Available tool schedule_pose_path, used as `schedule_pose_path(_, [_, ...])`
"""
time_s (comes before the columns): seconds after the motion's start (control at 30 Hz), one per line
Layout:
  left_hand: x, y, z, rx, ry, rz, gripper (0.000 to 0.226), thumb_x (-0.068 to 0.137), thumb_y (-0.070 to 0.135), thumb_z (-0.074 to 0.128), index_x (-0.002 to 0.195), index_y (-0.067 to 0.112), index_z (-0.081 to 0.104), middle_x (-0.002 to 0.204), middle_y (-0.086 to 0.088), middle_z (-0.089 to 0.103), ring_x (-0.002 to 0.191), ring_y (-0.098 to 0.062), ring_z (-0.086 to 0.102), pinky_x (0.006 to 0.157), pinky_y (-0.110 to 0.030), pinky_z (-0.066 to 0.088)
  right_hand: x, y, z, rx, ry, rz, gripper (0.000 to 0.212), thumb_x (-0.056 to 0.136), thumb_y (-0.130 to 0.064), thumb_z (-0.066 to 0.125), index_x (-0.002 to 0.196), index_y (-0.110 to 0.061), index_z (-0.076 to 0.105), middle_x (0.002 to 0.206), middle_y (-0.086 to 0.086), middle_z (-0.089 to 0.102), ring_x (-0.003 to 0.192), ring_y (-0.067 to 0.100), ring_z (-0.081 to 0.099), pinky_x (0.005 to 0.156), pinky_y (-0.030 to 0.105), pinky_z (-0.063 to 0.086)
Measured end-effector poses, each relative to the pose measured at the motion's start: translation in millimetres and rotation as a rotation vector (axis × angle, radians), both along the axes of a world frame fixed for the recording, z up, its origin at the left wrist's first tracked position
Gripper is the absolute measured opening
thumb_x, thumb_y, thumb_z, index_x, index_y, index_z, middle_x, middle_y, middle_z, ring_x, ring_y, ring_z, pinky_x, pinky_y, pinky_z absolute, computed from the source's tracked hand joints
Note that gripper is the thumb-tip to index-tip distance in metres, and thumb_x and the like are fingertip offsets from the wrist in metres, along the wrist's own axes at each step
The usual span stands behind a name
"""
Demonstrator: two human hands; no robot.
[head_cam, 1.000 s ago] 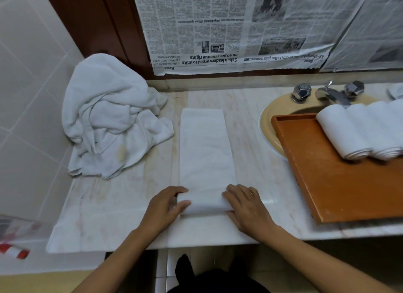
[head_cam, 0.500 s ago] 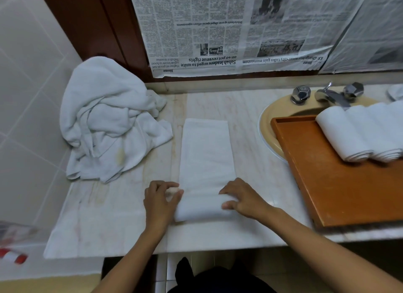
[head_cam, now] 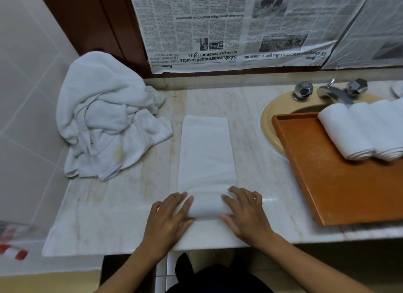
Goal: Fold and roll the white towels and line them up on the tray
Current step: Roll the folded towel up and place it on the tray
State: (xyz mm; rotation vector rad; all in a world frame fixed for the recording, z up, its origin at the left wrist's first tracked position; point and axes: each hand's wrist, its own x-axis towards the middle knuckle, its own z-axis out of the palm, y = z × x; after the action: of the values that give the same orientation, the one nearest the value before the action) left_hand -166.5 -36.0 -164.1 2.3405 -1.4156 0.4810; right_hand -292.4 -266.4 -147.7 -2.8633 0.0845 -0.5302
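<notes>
A white towel [head_cam: 205, 153], folded into a long narrow strip, lies on the marble counter [head_cam: 122, 205] with its near end rolled up. My left hand [head_cam: 169, 218] rests on the left end of the roll, fingers fairly straight. My right hand [head_cam: 244, 212] presses on the right end, thumb at the roll's near side. An orange wooden tray [head_cam: 340, 188] sits to the right, partly over the sink. Rolled white towels [head_cam: 362, 131] lie side by side at its far right end.
A heap of loose white towels [head_cam: 104, 118] lies at the counter's back left against the tiled wall. The yellow sink [head_cam: 270, 118] with chrome taps [head_cam: 331, 92] is at the back right. Newspaper [head_cam: 239, 26] covers the wall behind. The counter's front edge is just below my wrists.
Both hands have pushed the roll away from me along the strip, so the roll is thicker and the flat part shorter. My fingers have flattened over the roll's ends.
</notes>
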Motion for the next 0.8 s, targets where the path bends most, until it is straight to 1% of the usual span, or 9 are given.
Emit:
schedule_pose_path(0.13, [10.5,-9.0,4.1,0.053,0.051,0.007,0.052,0.089,0.044,0.057,0.134,0.018,0.050,0.126,-0.010,0.064,0.117,-0.025,0.055,0.081,-0.037,0.040,-1.8,-3.3,-7.3,-0.131,0.082,0.029,0.056,0.083,-0.045,0.056,0.127,-0.012,0.048,0.127,0.006,0.047,0.108,0.027,0.048,0.084,0.041,0.033])
schedule_pose_path(0.3, [28.8,-14.3,14.2,0.180,0.227,-0.023,0.060,0.081,0.050,0.056,0.133,0.019,0.056,0.117,-0.008,0.065,0.102,-0.026,0.062,0.076,-0.035,0.049,13.9,-10.8,2.7,0.009,0.177,0.038,0.053,0.081,-0.044,0.053,0.125,-0.013,0.050,0.120,0.003,0.050,0.101,0.023,0.048,0.079,0.039,0.050])
schedule_pose_path(0.37, [34.2,-14.0,23.8,0.230,0.394,-0.031,0.064,0.084,0.063,0.049,0.135,0.026,0.057,0.120,-0.001,0.063,0.104,-0.022,0.061,0.083,-0.034,0.049,16.6,-15.5,12.7,0.108,0.289,0.057,0.059,0.078,-0.052,0.053,0.124,-0.015,0.053,0.117,-0.001,0.053,0.100,0.020,0.048,0.080,0.034,0.049])
schedule_pose_path(0.43, [36.5,-13.6,34.9,0.272,0.670,-0.013,0.069,0.079,0.084,0.033,0.135,0.046,0.049,0.121,0.010,0.059,0.110,-0.011,0.053,0.094,-0.028,0.042,17.5,-21.4,20.8,0.255,0.429,0.060,0.076,0.073,-0.067,0.042,0.131,-0.019,0.053,0.121,-0.005,0.050,0.107,0.015,0.043,0.089,0.029,0.035])
schedule_pose_path(0.5, [35.4,-16.1,43.0,0.294,0.841,0.003,0.059,0.073,0.086,0.030,0.125,0.061,0.041,0.117,0.016,0.056,0.111,-0.005,0.048,0.098,-0.026,0.037,17.6,-22.5,26.4,0.402,0.551,0.044,0.086,0.067,-0.076,0.038,0.135,-0.025,0.049,0.122,-0.011,0.045,0.110,0.009,0.035,0.093,0.026,0.028])
schedule_pose_path(0.57, [35.6,-19.5,44.3,0.289,0.817,0.035,0.062,0.070,0.079,0.026,0.124,0.057,0.048,0.118,0.018,0.048,0.111,-0.005,0.041,0.098,-0.028,0.033,19.1,-19.9,29.9,0.487,0.582,-0.006,0.071,0.072,-0.070,0.052,0.131,-0.032,0.046,0.118,-0.016,0.041,0.111,0.011,0.034,0.096,0.030,0.030])
schedule_pose_path(0.63, [34.6,-21.8,42.9,0.293,0.702,0.088,0.073,0.070,0.075,0.024,0.128,0.048,0.057,0.123,0.017,0.039,0.112,-0.007,0.032,0.094,-0.031,0.028,19.3,-15.4,33.5,0.566,0.563,-0.101,0.049,0.082,-0.051,0.065,0.123,-0.034,0.044,0.113,-0.015,0.040,0.109,0.017,0.033,0.092,0.033,0.030])
schedule_pose_path(0.7, [31.3,-25.4,41.2,0.194,0.607,0.117,0.060,0.078,0.064,0.035,0.126,0.042,0.062,0.125,0.012,0.044,0.109,-0.010,0.038,0.088,-0.035,0.029,20.3,-12.5,34.2,0.550,0.534,-0.140,0.040,0.087,-0.044,0.066,0.119,-0.031,0.046,0.110,-0.014,0.040,0.108,0.016,0.031,0.089,0.030,0.024])
schedule_pose_path(0.8, [20.0,-25.9,40.2,-0.031,0.404,0.082,0.028,0.084,0.034,0.054,0.108,0.032,0.066,0.109,0.010,0.056,0.094,-0.015,0.052,0.074,-0.033,0.036,21.9,-8.6,29.5,0.412,0.399,-0.125,0.042,0.081,-0.048,0.068,0.116,-0.029,0.054,0.115,-0.014,0.034,0.110,0.007,0.023,0.089,0.025,0.016])
